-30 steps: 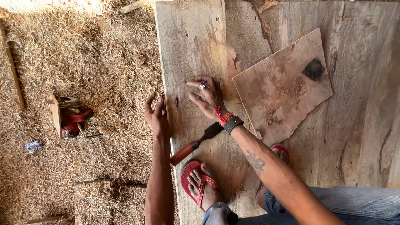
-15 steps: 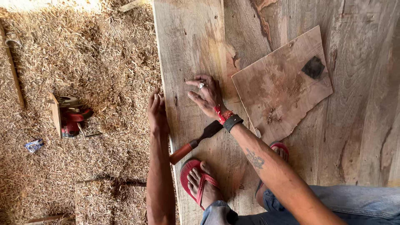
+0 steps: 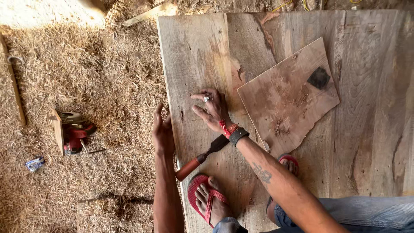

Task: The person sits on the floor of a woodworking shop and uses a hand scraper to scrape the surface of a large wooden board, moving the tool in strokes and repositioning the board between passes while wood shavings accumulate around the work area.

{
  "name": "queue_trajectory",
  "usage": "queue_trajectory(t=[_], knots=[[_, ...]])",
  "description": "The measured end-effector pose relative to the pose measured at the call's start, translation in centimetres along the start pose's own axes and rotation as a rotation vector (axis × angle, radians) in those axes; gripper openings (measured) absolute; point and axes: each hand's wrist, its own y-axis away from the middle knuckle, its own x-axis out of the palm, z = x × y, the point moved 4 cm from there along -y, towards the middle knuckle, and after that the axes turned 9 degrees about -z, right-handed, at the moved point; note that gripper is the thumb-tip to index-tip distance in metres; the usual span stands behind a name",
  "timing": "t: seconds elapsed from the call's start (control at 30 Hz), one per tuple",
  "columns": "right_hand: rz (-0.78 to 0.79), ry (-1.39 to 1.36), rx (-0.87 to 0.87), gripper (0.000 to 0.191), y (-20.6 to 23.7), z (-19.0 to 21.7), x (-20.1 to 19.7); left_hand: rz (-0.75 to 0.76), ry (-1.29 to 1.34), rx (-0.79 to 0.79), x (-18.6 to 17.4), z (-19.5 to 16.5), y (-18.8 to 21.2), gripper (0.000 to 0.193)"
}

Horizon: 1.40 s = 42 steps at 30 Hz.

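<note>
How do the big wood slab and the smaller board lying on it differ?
The wood slab is large, pale grey-brown and square to the view; the smaller board is thin, reddish, skewed, with a ragged edge and a dark patch. The right hand presses the slab, not the board. Both are flat, weathered wood.

A wide plank [image 3: 202, 56] is seen lying on sawdust [image 3: 99, 86]. The right hand [image 3: 213, 110] is laid flat on it near its left edge, and the left hand [image 3: 162, 129] is held against that edge. A chisel [image 3: 202, 157] is laid just below the right wrist. A plywood piece [image 3: 289, 95] is set beside the right hand. A circular saw [image 3: 71, 131] is left on the sawdust, well apart.
</note>
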Motion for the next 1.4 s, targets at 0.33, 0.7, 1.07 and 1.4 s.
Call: queue_trajectory(t=[0.33,0.7,1.07,1.4], knots=[[-0.004,0.037,-0.029,0.055,-0.2,0.1,-0.4,0.045,-0.012,0.057,-1.9,2.1,-0.4,0.072],[-0.013,0.032,-0.002,0.052,-0.2,0.3,0.2,-0.015,0.048,0.069,-2.4,3.1,-0.3,0.053],[0.025,-0.021,-0.046,0.052,-0.4,-1.0,-0.3,-0.088,0.022,0.031,-2.5,2.6,1.0,0.067],[-0.003,-0.063,0.009,0.056,0.2,-2.6,1.8,-0.036,0.054,0.030,-3.9,5.1,-0.5,0.038]])
